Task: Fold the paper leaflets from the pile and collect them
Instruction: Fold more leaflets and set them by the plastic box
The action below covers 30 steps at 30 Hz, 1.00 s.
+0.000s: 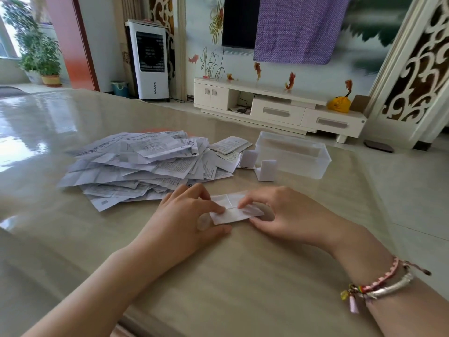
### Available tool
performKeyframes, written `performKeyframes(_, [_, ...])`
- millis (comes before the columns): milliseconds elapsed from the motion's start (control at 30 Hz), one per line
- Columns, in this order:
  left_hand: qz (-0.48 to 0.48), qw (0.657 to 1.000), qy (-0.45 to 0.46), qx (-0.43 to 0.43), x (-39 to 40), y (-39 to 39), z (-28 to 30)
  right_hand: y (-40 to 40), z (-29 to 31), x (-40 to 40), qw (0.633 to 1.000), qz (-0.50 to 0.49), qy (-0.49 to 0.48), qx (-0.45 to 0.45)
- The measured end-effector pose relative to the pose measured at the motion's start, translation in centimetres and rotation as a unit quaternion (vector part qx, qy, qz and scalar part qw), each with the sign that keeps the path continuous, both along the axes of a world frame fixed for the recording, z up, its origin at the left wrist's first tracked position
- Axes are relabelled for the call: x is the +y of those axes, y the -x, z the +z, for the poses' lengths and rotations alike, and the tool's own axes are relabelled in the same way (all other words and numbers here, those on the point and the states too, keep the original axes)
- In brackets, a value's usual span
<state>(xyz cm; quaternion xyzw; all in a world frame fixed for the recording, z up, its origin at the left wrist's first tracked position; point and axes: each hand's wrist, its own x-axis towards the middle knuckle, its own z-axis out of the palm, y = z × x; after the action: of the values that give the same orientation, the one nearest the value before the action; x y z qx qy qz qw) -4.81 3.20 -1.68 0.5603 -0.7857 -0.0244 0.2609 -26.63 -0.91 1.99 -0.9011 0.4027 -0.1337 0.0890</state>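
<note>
Glossy beige table (243,276). Loose pile of printed leaflets (143,164) spread far left. Clear plastic box (294,158) far right; two small folded leaflets (257,164) stand just beside it. Near edge: left hand (187,215) and right hand (286,212) pinch a partly folded leaflet (230,207) at either end, fingers curled, fingertips pressing it flat.

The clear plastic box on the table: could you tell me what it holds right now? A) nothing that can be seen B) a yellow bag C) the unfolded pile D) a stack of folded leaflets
A: the clear plastic box looks empty, while two folded leaflets stand on the table just outside it.
</note>
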Motion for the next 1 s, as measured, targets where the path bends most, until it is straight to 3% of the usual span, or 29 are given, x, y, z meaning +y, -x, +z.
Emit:
performKeyframes(67, [0.005, 1.0, 0.006, 0.003, -0.1, 0.1, 0.0, -0.2, -0.1, 0.1, 1.0, -0.005, 0.018, -0.015])
performKeyframes(233, [0.012, 0.998, -0.006, 0.067, -0.5, 0.5, 0.4, -0.1, -0.5, -0.2, 0.988, -0.049, -0.017, -0.146])
performKeyframes(467, [0.094, 0.985, -0.056, 0.132, -2.0, 1.0, 0.9, -1.4, -2.0, -2.2, 0.962, -0.129, -0.051, -0.237])
performKeyframes(600, [0.126, 0.976, -0.08, 0.156, -2.1, 1.6, 0.9, -2.2, -2.6, -3.2, 0.961, -0.157, -0.057, -0.222])
performKeyframes(1000, [0.13, 0.99, -0.013, 0.055, -1.1, 2.5, 0.4, -3.3, -3.0, -3.2, 0.979, -0.153, 0.03, -0.131])
